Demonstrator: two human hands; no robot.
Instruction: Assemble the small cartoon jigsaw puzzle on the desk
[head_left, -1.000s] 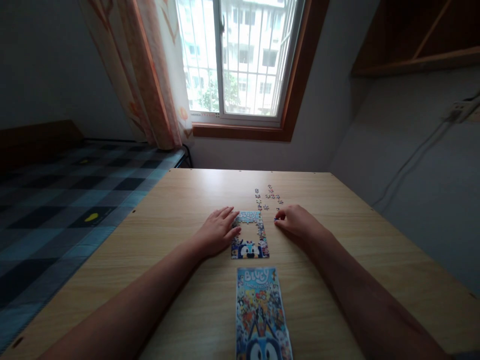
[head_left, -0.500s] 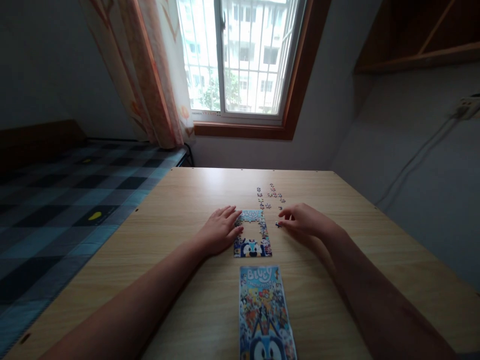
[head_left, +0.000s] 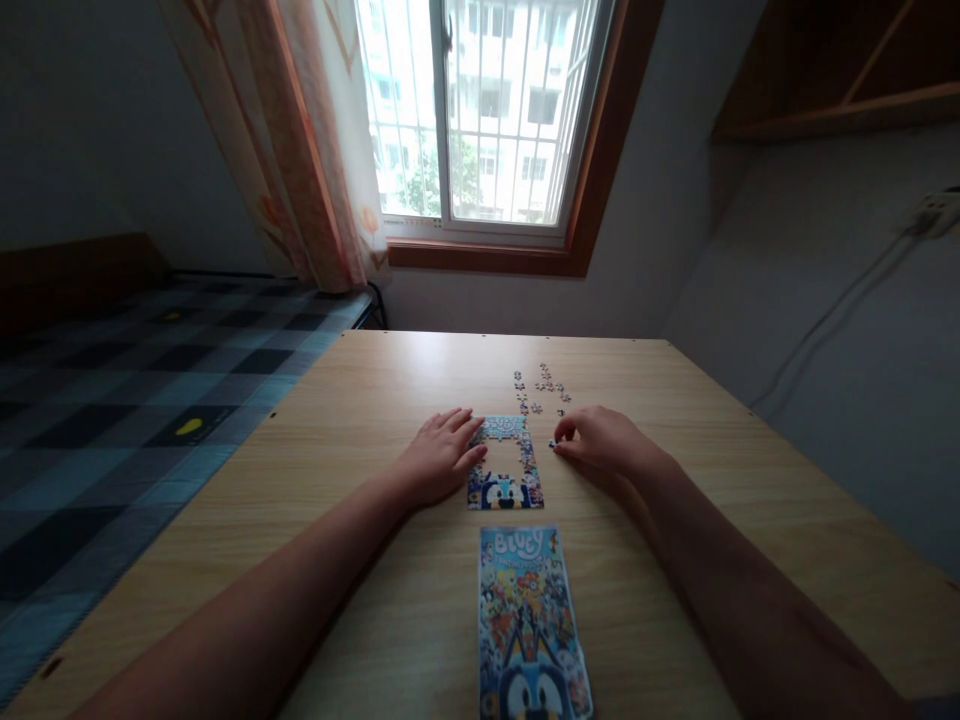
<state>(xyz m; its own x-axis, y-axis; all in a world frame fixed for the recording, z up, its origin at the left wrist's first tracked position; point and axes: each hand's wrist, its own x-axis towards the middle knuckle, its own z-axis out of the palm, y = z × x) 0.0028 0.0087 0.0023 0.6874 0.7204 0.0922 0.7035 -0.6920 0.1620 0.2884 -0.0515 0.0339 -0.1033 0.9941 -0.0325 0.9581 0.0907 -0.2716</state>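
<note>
A partly joined jigsaw puzzle (head_left: 505, 492) lies flat on the wooden table, its border formed around a hole that shows bare wood. My left hand (head_left: 444, 455) rests with fingers spread at the puzzle's left edge, fingertips touching it. To the right of the puzzle, my right hand (head_left: 600, 440) pinches a small dark puzzle piece (head_left: 552, 444) between thumb and forefinger, at or just above the table. Several loose puzzle pieces (head_left: 547, 385) lie scattered beyond the puzzle. Nearer to me is a Bluey picture box or card (head_left: 529, 610) with colourful cartoon figures.
The wooden table (head_left: 405, 375) reaches toward a barred window (head_left: 495, 120). A bed with a checked cover (head_left: 225, 370) stands left, beside a patterned curtain (head_left: 300, 150). On the right wall are a wooden shelf (head_left: 840, 118) and a socket with a cable (head_left: 934, 215).
My right thumb and forefinger have closed on the small puzzle piece, and the hand has shifted slightly left. My left hand stays on the puzzle's edge.
</note>
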